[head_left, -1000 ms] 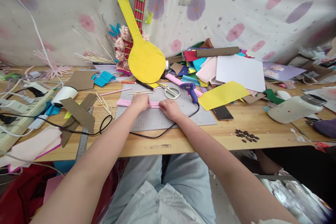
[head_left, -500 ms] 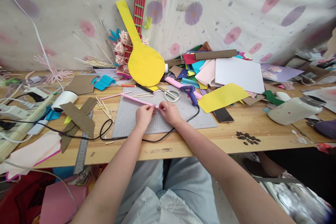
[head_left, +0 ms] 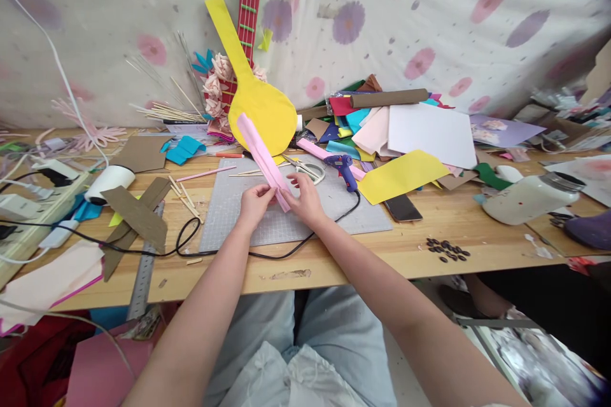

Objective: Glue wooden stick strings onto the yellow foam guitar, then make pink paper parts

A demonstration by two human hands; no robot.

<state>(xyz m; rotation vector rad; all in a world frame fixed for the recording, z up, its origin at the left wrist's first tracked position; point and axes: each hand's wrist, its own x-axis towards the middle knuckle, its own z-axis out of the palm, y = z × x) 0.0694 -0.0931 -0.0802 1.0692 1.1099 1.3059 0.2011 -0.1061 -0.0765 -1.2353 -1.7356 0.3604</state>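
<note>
A pink paper strip [head_left: 258, 147], creased along its length, slants up from the grey cutting mat [head_left: 219, 216]. At its near end, my left hand [head_left: 256, 205] pinches the left edge. My right hand [head_left: 303, 198] grips the same end from the right, thumb on the strip and the other fingers curled above. Just behind my right hand lie scissors [head_left: 312, 172] with pale handles. A blue glue gun [head_left: 341, 166] stands to the right on the mat. The strip's far end overlaps a yellow banjo-shaped cutout [head_left: 277, 114] in view.
A black phone [head_left: 403, 208], a yellow sheet [head_left: 403, 176] and dark beads [head_left: 447, 250] lie to the right. The glue gun's black cable [head_left: 286, 257] crosses the front of the mat. At left are a metal ruler [head_left: 142, 286], brown strips [head_left: 138, 219] and a power strip [head_left: 42, 229].
The pink strip has swung from lying low towards the left to pointing up and away, its broad creased face now showing. My right hand's fingers have lifted and spread a little.
</note>
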